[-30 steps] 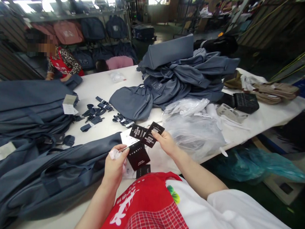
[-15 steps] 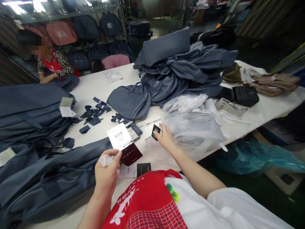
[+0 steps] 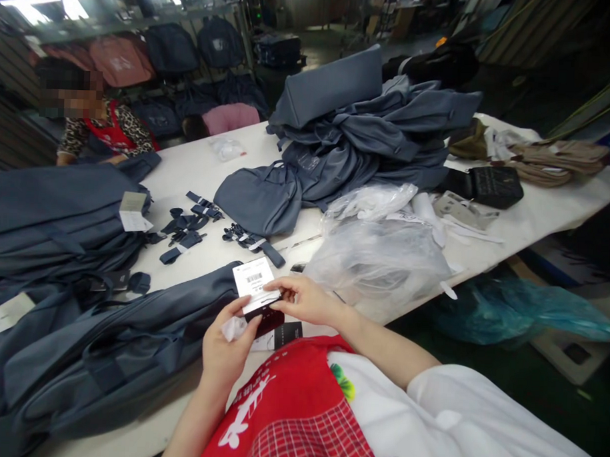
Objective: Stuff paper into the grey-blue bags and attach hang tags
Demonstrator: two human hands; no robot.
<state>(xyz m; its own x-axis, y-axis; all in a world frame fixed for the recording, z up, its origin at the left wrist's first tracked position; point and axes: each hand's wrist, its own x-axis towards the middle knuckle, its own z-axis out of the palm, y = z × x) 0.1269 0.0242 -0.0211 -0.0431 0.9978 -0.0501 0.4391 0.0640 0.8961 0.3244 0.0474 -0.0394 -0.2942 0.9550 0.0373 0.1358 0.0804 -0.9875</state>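
Both my hands meet over the table's front edge around hang tags. My left hand (image 3: 229, 342) pinches a dark hang tag (image 3: 272, 321), with a crumpled bit of clear plastic (image 3: 234, 328) in its palm. A white barcode tag (image 3: 253, 280) stands upright above it. My right hand (image 3: 302, 300) is closed at the right side of the same tags, fingertips on the white one's lower edge. Whether it also holds a small black tag is hidden. Below lies another black tag (image 3: 288, 334) beside white paper. A blue-grey bag (image 3: 146, 323) lies left of my left hand.
Folded straps (image 3: 185, 231) lie in bundles on the white table (image 3: 187, 151). Behind them rises a heap of blue-grey bags (image 3: 348, 137). Clear plastic bags (image 3: 379, 258) lie to the right. A co-worker (image 3: 108, 128) in a red apron is across the table, far left.
My right hand has moved left from beside the plastic bags, where it held a small black tag, to the tags in my left hand. The white tag has shifted slightly right and down.
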